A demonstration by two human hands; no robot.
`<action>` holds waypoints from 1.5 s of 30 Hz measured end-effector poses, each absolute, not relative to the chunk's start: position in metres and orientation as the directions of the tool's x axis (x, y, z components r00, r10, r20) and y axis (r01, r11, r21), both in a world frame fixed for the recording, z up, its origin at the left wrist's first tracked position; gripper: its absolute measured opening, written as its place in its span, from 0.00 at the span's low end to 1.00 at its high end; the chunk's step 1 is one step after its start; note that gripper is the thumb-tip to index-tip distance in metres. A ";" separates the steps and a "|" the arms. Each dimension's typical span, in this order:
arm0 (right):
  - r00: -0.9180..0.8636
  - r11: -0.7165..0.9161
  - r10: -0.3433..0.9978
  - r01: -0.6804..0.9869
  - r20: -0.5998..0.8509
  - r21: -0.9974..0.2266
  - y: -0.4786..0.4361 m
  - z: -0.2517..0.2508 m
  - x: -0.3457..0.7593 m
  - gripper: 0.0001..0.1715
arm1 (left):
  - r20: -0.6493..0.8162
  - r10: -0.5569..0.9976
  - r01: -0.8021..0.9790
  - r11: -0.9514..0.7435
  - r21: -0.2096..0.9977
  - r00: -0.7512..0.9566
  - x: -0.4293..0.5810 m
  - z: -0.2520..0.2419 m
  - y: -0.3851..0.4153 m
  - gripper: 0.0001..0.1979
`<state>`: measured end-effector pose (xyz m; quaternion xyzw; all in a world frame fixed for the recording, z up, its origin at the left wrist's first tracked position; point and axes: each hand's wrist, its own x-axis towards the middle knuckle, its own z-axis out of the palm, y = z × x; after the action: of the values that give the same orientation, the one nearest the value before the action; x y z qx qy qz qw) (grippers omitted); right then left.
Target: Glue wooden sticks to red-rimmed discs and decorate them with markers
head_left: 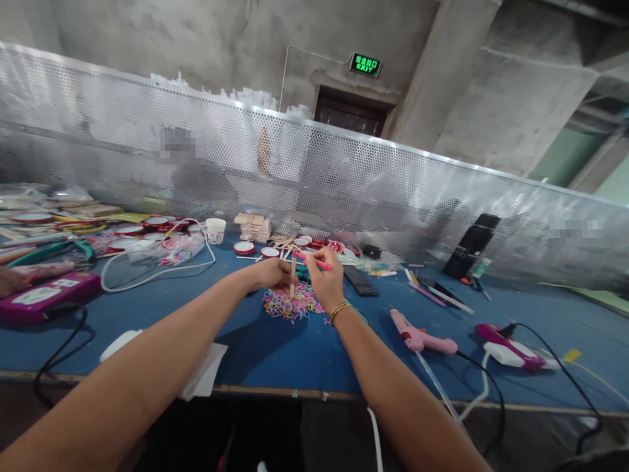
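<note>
My left hand (273, 274) pinches a flat wooden craft stick (293, 280) and holds it upright over a pile of small colourful loops (287, 308). The stick's upper end looks red. In the fingers of my right hand (325, 280) is a red marker pen (323, 265), tilted so that its tip meets the stick near the top, or comes very close to it. A gold-coloured bracelet (339, 310) circles my right wrist. Just behind my hands lie loose wooden sticks and red-rimmed round pieces (270, 252).
A pink glue gun (420, 335) and a purple power strip (514, 347) lie at right. Stacked wooden pieces (253, 228) and a paper cup (215, 231) stand behind. Another person's hand (12, 283) shows at the left edge, beside another purple strip (54, 296). Perforated metal panels (383, 177) border the back.
</note>
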<state>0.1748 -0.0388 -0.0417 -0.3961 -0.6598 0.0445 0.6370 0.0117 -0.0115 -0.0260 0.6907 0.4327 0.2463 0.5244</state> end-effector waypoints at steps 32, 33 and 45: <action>0.192 0.592 0.679 0.426 0.708 -0.684 -0.015 -0.036 0.206 0.19 | -0.080 0.861 0.444 -0.178 0.878 0.503 0.004 -0.006 -0.014 0.19; 0.184 0.560 0.701 0.457 0.689 -0.691 -0.012 -0.037 0.209 0.17 | -0.077 0.864 0.450 -0.181 0.875 0.497 0.004 -0.006 -0.013 0.19; 0.144 0.137 0.909 0.784 0.392 -0.606 -0.007 -0.038 0.228 0.03 | -0.067 0.863 0.450 -0.194 0.872 0.501 0.002 -0.013 -0.005 0.21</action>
<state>0.2276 -0.0073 -0.0382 -0.6519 -0.6490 0.0814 0.3837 0.0019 -0.0054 -0.0128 0.7382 0.4444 0.2276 0.4536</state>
